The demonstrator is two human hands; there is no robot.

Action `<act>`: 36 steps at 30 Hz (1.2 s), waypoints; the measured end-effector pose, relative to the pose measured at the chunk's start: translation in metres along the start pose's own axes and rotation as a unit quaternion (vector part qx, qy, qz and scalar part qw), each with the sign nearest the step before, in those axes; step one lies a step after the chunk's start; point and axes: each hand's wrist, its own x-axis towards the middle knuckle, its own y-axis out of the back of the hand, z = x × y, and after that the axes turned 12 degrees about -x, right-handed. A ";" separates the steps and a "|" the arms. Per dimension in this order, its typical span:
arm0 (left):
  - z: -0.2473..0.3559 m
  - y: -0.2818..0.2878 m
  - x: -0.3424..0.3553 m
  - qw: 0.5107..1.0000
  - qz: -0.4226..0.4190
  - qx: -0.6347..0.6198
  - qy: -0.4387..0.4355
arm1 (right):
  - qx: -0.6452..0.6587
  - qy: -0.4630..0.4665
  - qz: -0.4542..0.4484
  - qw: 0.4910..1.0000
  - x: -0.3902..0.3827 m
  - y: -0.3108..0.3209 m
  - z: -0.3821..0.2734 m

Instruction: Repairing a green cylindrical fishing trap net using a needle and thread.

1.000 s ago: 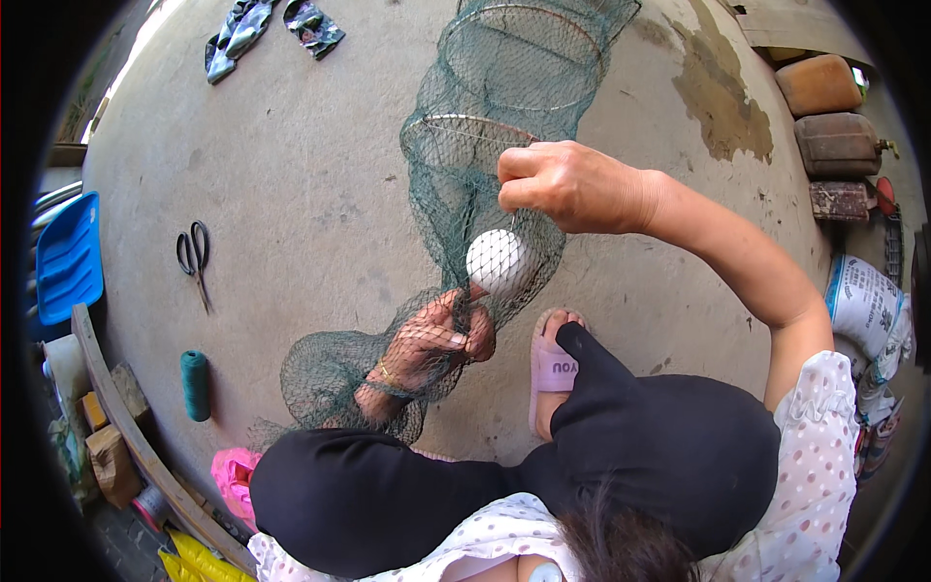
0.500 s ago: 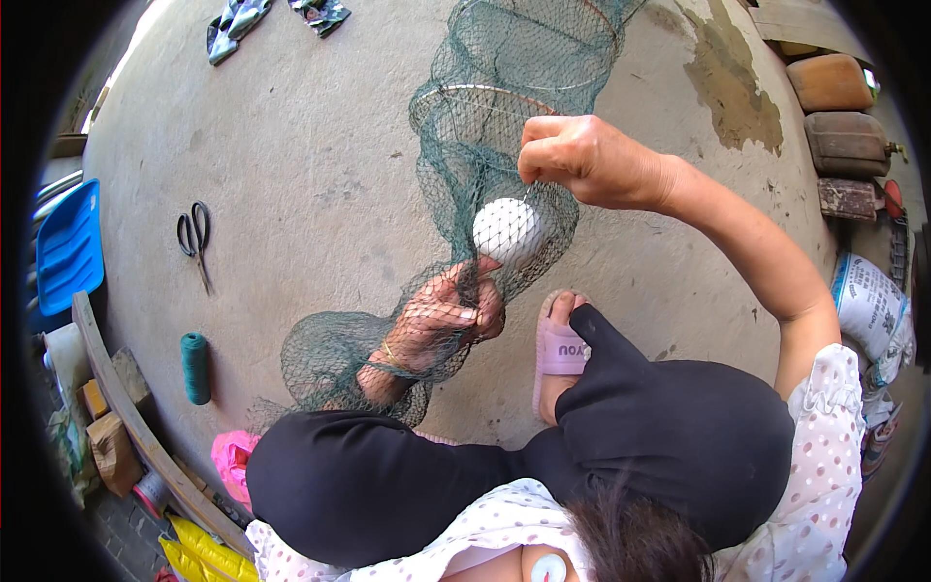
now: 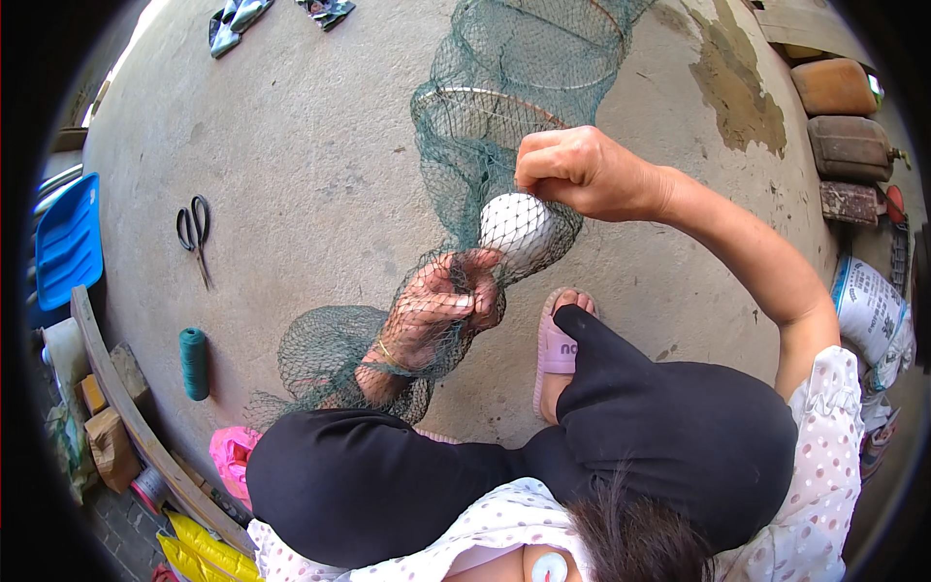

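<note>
A long green mesh fishing net [image 3: 448,209] with hoops runs from the floor ahead down to my knees. Inside it sits a smooth white round-topped object [image 3: 516,231], with dark mesh stretched over it; its kind is unclear. My left hand [image 3: 441,296] is inside the net, its fingers curled. A fingertip lies against the lower left side of the white object, and what those fingers grip is hidden. Just above the white object, my right hand [image 3: 587,175] is closed in a pinch at the mesh. Anything between its fingertips is too small to make out.
Black-handled scissors [image 3: 195,238] and a green twine spool [image 3: 194,364] lie on the concrete at left. Beyond them are a blue scoop [image 3: 70,238] and a wooden plank [image 3: 145,436]. A pink bag [image 3: 233,461] rests by my left knee. Plastic jugs [image 3: 849,148] line the right edge.
My right hand has dropped slightly, its fingertips now nearer the mesh over the white object. The white object has tilted a little and shows more of its side. My left hand is nearly still.
</note>
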 end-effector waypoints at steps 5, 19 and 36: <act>-0.001 0.013 0.002 0.999 -0.034 -0.008 -0.004 | 0.020 0.005 -0.010 1.000 0.002 0.000 0.000; -0.001 -0.003 0.017 0.980 0.137 0.141 -0.041 | 0.068 -0.050 -0.056 0.995 0.003 -0.002 -0.011; 0.013 -0.021 0.024 0.974 0.108 0.193 -0.053 | -0.053 0.002 0.064 0.997 0.001 -0.020 -0.064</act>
